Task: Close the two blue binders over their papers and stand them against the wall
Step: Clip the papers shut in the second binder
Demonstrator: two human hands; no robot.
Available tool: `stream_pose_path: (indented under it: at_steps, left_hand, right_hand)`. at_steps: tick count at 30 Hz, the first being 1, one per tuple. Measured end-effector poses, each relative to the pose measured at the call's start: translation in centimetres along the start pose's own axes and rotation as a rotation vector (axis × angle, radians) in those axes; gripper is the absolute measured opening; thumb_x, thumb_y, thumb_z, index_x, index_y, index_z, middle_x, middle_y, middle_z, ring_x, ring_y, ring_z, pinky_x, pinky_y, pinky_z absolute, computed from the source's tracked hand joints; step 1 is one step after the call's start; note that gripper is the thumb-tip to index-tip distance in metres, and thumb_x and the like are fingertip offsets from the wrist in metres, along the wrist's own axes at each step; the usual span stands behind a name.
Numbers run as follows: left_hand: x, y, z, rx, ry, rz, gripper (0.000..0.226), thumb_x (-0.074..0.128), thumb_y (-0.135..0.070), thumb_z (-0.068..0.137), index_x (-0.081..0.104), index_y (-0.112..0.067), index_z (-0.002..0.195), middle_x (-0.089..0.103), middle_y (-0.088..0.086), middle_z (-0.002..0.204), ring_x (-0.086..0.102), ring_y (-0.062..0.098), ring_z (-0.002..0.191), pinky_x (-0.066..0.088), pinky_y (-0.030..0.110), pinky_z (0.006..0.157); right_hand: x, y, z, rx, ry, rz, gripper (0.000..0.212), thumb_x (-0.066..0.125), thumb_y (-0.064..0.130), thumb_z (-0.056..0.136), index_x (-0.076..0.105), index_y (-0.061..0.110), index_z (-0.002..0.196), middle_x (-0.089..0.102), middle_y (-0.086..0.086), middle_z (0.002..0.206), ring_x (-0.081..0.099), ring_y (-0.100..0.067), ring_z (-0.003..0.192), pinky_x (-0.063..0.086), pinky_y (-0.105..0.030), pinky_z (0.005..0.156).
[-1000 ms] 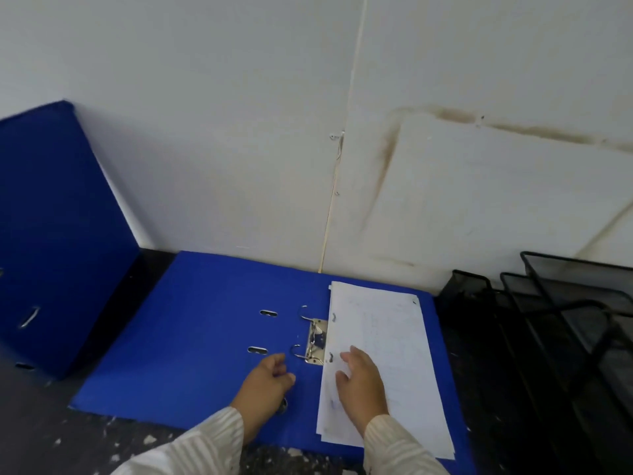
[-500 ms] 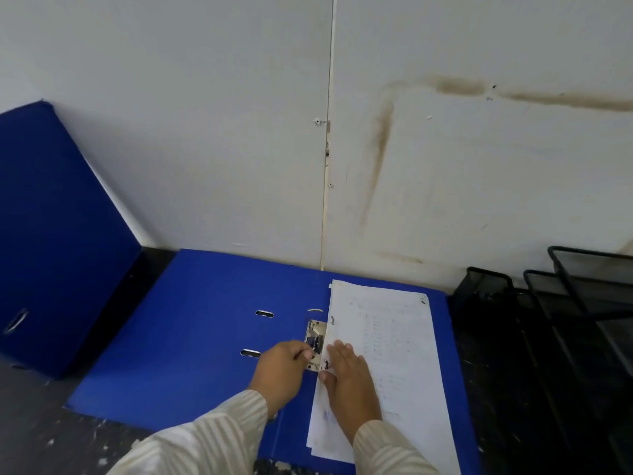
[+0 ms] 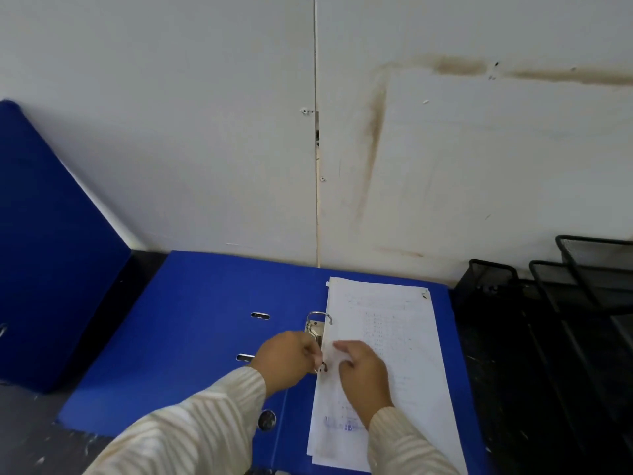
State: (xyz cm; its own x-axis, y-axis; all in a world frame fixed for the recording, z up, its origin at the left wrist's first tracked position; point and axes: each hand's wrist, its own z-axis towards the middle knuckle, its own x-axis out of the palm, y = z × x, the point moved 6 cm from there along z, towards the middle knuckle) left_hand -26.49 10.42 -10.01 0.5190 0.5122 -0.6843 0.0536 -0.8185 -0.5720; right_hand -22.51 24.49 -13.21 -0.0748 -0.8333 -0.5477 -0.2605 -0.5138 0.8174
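Observation:
A blue binder (image 3: pixel 191 323) lies open and flat on the dark table, its far edge against the white wall (image 3: pixel 205 149). A stack of white papers (image 3: pixel 387 323) rests on its right half, threaded on the metal ring mechanism (image 3: pixel 317 325). My left hand (image 3: pixel 287 358) is closed on the near part of that mechanism, around its lever. My right hand (image 3: pixel 363 375) lies flat on the papers just right of the rings, fingers spread. A second blue binder (image 3: pixel 51 252) stands closed at the left, leaning against the wall.
Black wire-mesh desk trays (image 3: pixel 561 293) stand at the right against the wall, close to the open binder's right edge. Dark speckled table surface (image 3: pixel 30 430) shows at the lower left and around the trays.
My left hand moved right onto the ring mechanism and closed on its lever. My right hand slid up the papers toward the rings. The far ring now looks closed.

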Motion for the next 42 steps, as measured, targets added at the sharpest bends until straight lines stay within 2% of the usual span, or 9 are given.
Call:
stream_pose_path:
  at_steps: [5, 8, 10, 14, 22, 27, 31, 37, 42]
  left_hand:
    - [-1.4, 1.3, 1.9, -0.061, -0.134, -0.298, 0.027, 0.056, -0.029, 0.093, 0.049, -0.026, 0.118, 0.061, -0.001, 0.073, 0.057, 0.016, 0.067, 0.053, 0.039, 0.068]
    - [-1.2, 0.9, 3.3, -0.024, -0.159, -0.274, 0.041, 0.050, -0.025, 0.097, 0.045, -0.023, 0.138, 0.065, 0.005, 0.105, 0.060, 0.015, 0.088, 0.045, 0.023, 0.077]
    - [-1.2, 0.8, 4.1, -0.032, -0.201, -0.315, 0.030, 0.048, -0.027, 0.098, 0.060, -0.018, 0.123, 0.064, 0.006, 0.115, 0.061, 0.019, 0.101, 0.045, 0.024, 0.085]
    - [-1.7, 0.9, 5.0, -0.091, -0.230, -0.413, 0.023, 0.052, -0.027, 0.097, 0.066, -0.013, 0.086, 0.063, 0.003, 0.078, 0.055, 0.017, 0.072, 0.045, 0.029, 0.068]
    - [-2.7, 0.4, 6.2, -0.037, -0.101, -0.270, 0.024, 0.053, -0.026, 0.096, 0.069, -0.009, 0.092, 0.062, 0.001, 0.077, 0.052, 0.012, 0.069, 0.042, 0.024, 0.063]
    - [-2.7, -0.4, 6.2, -0.047, -0.097, -0.103, 0.026, 0.047, -0.027, 0.099, 0.064, -0.008, 0.099, 0.060, 0.005, 0.084, 0.054, 0.018, 0.079, 0.044, 0.030, 0.073]
    - [-2.2, 0.1, 5.5, -0.060, -0.170, -0.138, 0.024, 0.047, -0.033, 0.098, 0.060, -0.013, 0.095, 0.060, 0.001, 0.081, 0.057, 0.019, 0.080, 0.046, 0.032, 0.073]
    - [-0.4, 1.4, 2.5, 0.004, -0.118, -0.458, 0.054, 0.054, -0.027, 0.096, 0.033, -0.017, 0.144, 0.051, -0.002, 0.139, 0.049, 0.016, 0.127, 0.040, 0.027, 0.101]
    - [1.3, 3.3, -0.4, 0.120, 0.007, -0.429, 0.055, 0.062, -0.021, 0.092, 0.038, -0.024, 0.141, 0.044, -0.014, 0.141, 0.038, 0.004, 0.134, 0.031, 0.025, 0.112]
  right_hand:
    - [0.2, 1.7, 2.9, 0.006, -0.007, -0.050, 0.043, 0.048, 0.007, 0.093, 0.048, 0.017, 0.135, 0.053, -0.003, 0.125, 0.052, -0.016, 0.114, 0.041, -0.021, 0.093]
    - [1.2, 2.2, 4.5, -0.012, 0.047, -0.164, 0.038, 0.048, 0.011, 0.094, 0.051, 0.013, 0.132, 0.051, -0.007, 0.122, 0.052, -0.020, 0.110, 0.042, -0.026, 0.092]
    - [1.3, 2.4, 5.3, -0.012, 0.035, -0.200, 0.028, 0.047, 0.016, 0.095, 0.060, 0.009, 0.119, 0.054, -0.009, 0.115, 0.055, -0.020, 0.099, 0.044, -0.027, 0.085]
    - [1.3, 2.3, 6.2, -0.028, 0.007, -0.285, 0.024, 0.048, 0.022, 0.096, 0.066, 0.007, 0.101, 0.057, -0.008, 0.100, 0.055, -0.020, 0.086, 0.043, -0.029, 0.076]
    - [1.3, 2.2, 6.8, -0.032, -0.010, -0.303, 0.024, 0.049, 0.021, 0.095, 0.068, 0.006, 0.094, 0.051, -0.002, 0.088, 0.049, -0.015, 0.079, 0.037, -0.024, 0.070]
    - [1.6, 2.3, 6.7, -0.041, -0.046, -0.355, 0.023, 0.046, 0.018, 0.096, 0.065, 0.005, 0.095, 0.053, -0.005, 0.093, 0.050, -0.016, 0.078, 0.037, -0.025, 0.067]
    - [2.2, 2.3, 5.5, -0.047, -0.038, -0.334, 0.026, 0.043, 0.013, 0.097, 0.059, 0.009, 0.117, 0.054, -0.009, 0.112, 0.055, -0.021, 0.097, 0.041, -0.026, 0.076]
    - [2.1, 1.7, 0.8, -0.068, -0.048, -0.125, 0.028, 0.042, 0.004, 0.095, 0.056, 0.012, 0.119, 0.044, 0.010, 0.102, 0.042, -0.003, 0.095, 0.033, 0.002, 0.081]
    - [3.4, 0.8, -2.4, -0.087, 0.041, -0.251, 0.041, 0.041, 0.011, 0.098, 0.042, 0.011, 0.139, 0.037, -0.002, 0.146, 0.033, -0.012, 0.134, 0.019, -0.019, 0.114]
